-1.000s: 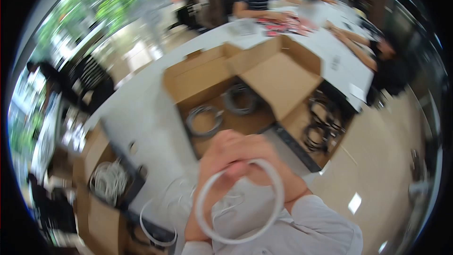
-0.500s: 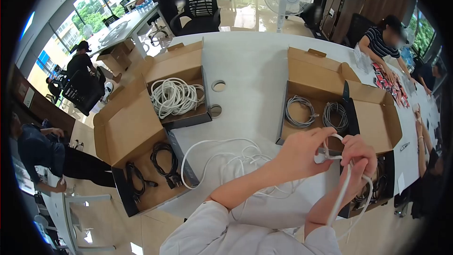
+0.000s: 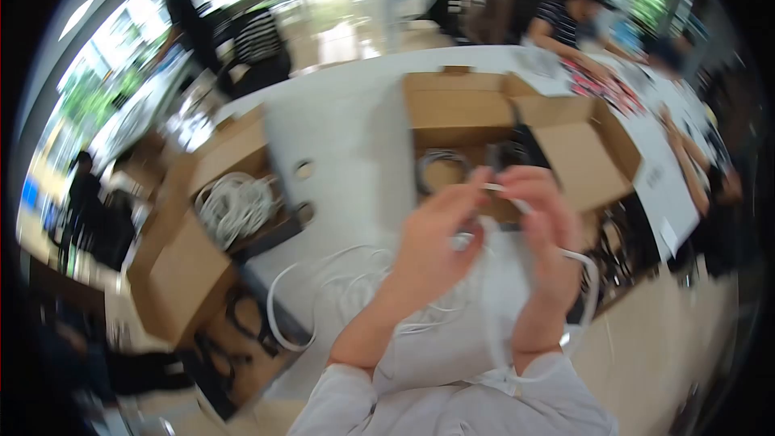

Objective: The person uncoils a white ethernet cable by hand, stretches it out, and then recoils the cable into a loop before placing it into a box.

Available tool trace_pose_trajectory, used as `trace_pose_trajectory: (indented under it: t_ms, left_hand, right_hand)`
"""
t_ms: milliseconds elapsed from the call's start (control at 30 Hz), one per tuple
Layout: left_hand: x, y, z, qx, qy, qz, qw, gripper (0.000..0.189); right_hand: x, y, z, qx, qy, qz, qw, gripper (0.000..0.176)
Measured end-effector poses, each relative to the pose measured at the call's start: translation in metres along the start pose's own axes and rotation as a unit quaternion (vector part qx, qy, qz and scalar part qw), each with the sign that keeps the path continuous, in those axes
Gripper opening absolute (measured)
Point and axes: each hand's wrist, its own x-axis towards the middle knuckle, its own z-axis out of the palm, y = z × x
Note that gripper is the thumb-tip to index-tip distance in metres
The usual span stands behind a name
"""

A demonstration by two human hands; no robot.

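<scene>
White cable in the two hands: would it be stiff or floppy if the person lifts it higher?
The white cable looks thin, so it is probably light and floppy. It may keep some curl, since rounded loops spread over the table. Their crossings could snag.

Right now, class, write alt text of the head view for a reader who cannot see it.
Left hand and right hand hold a white cable over a white table. Loose white loops lie below; open cardboard boxes at both sides hold cables. Other people are farther back.
</scene>
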Motion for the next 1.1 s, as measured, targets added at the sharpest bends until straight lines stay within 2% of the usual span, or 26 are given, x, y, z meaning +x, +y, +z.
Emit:
trace_pose_trajectory:
  t_ms: [33,67,100,133,167,200,233,267,367,467,533,667,767,867,967,1100]
  left_hand:
    - [0.004,-0.002,0.002,0.049,0.041,0.065,0.996,0.064]
    - [0.004,0.001,-0.002,0.064,0.035,0.054,0.996,0.059]
    - [0.003,-0.001,-0.003,0.076,0.046,0.047,0.995,0.051]
    - [-0.003,-0.002,-0.002,0.023,0.070,-0.008,0.997,0.043]
    - [-0.003,0.002,-0.004,0.022,0.069,-0.016,0.997,0.042]
    - [-0.002,0.004,-0.007,0.025,0.072,-0.025,0.997,0.041]
    - [-0.004,-0.004,-0.009,0.060,0.088,0.003,0.994,0.040]
    - [-0.009,-0.008,-0.013,0.034,0.057,-0.037,0.997,0.036]
    - [-0.009,0.002,-0.005,0.030,0.079,-0.039,0.996,0.031]
    - [-0.017,-0.003,-0.001,0.014,0.081,-0.092,0.992,0.025]
    - [-0.019,-0.001,0.001,0.010,0.082,-0.078,0.994,0.022]
    - [-0.017,0.005,0.006,0.029,0.111,-0.050,0.992,0.018]
    - [-0.016,0.005,0.006,-0.014,0.118,-0.035,0.992,0.011]
    - [-0.016,0.011,0.004,-0.047,0.091,-0.049,0.994,0.010]
    - [-0.019,0.015,0.006,-0.042,0.105,-0.063,0.992,0.011]
    - [-0.017,0.016,0.006,0.019,0.092,0.005,0.996,0.015]
  right_hand:
    - [0.003,0.003,-0.012,-0.087,-0.054,-0.019,0.995,0.023]
    - [0.001,0.006,-0.008,-0.063,-0.045,-0.020,0.997,0.025]
    - [0.003,0.002,-0.010,-0.085,-0.089,-0.007,0.992,0.030]
    - [-0.002,0.003,-0.008,-0.108,-0.117,-0.011,0.987,0.033]
    - [-0.006,0.006,-0.008,-0.128,-0.148,-0.012,0.981,0.037]
    - [-0.008,0.005,-0.005,-0.151,-0.132,-0.054,0.978,0.039]
    - [-0.010,0.005,-0.004,-0.171,-0.123,-0.098,0.973,0.041]
    - [-0.012,0.004,-0.004,-0.170,-0.121,-0.099,0.973,0.043]
    - [-0.013,0.001,-0.005,-0.153,-0.123,-0.099,0.975,0.048]
    - [-0.014,-0.006,-0.008,-0.149,-0.119,-0.085,0.978,0.052]
    - [-0.015,-0.010,-0.010,-0.158,-0.125,-0.074,0.977,0.054]
    - [-0.016,-0.010,-0.008,-0.161,-0.099,-0.109,0.976,0.054]
    - [-0.015,-0.012,-0.006,-0.158,-0.102,-0.104,0.976,0.053]
    - [-0.016,-0.016,-0.006,-0.152,-0.106,-0.107,0.977,0.051]
    - [-0.018,-0.021,-0.008,-0.160,-0.087,-0.121,0.976,0.050]
    - [-0.023,-0.016,0.001,-0.166,-0.054,-0.119,0.977,0.046]
